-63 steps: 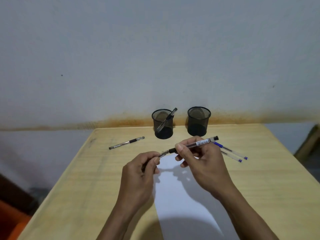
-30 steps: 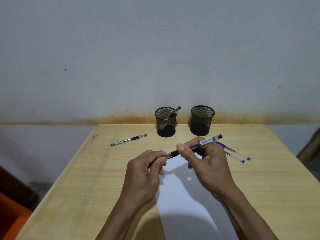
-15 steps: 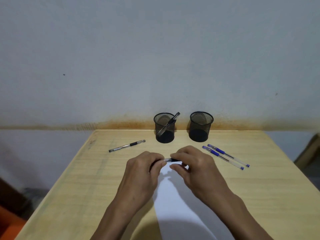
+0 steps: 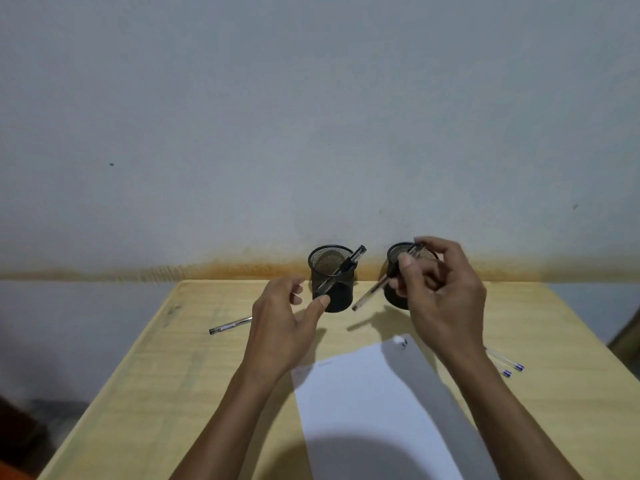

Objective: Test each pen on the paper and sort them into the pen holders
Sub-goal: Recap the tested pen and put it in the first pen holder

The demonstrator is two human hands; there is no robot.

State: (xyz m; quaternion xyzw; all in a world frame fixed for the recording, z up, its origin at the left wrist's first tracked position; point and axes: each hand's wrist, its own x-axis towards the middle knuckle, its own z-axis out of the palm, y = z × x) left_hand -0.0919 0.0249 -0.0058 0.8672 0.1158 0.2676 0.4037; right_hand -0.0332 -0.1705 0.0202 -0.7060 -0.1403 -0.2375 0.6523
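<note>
My right hand (image 4: 445, 299) pinches a clear black pen (image 4: 372, 292) in front of the right mesh pen holder (image 4: 394, 258), the pen slanting down to the left. My left hand (image 4: 282, 323) hovers with relaxed fingers and holds nothing, just left of the left mesh holder (image 4: 330, 258), which has one black pen (image 4: 346, 266) leaning in it. The white paper (image 4: 374, 403) lies on the table under my arms, with a faint mark near its top left corner. Another black pen (image 4: 230, 325) lies to the left. Two blue pens (image 4: 507, 363) lie to the right, partly hidden by my right arm.
A small white and black piece, maybe a pen cap (image 4: 400, 341), lies at the paper's top edge. The wooden table (image 4: 166, 393) stands against a grey wall (image 4: 311, 116) with a rusty stain along its base. The two holders stand at the table's far edge.
Both hands parted and rose from above the paper toward the holders. My right hand carried the pen up to the right holder; my left hand let go and opened.
</note>
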